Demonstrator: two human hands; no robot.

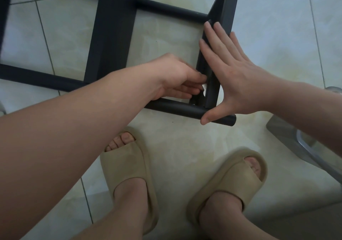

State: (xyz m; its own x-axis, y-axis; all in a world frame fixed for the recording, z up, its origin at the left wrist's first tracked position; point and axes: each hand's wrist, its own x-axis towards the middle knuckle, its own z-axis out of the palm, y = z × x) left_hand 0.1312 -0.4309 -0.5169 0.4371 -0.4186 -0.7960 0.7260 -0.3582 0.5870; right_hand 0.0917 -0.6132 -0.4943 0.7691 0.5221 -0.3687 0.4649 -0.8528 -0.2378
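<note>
A black metal frame [111,36] of flat bars and round tubes lies on the tiled floor. My right hand [231,73] lies flat with straight fingers along the frame's right-hand bar [224,8], its thumb touching the near round tube [175,108]. My left hand [175,79] reaches to the inner side of that bar near the corner, and its fingertips pinch a small pale object [204,87]. What that small object is cannot be made out.
My two feet in beige slides [129,165] stand on the pale floor tiles just below the frame. A grey and clear object [288,134] lies at the right edge. More of the frame runs off the top and left.
</note>
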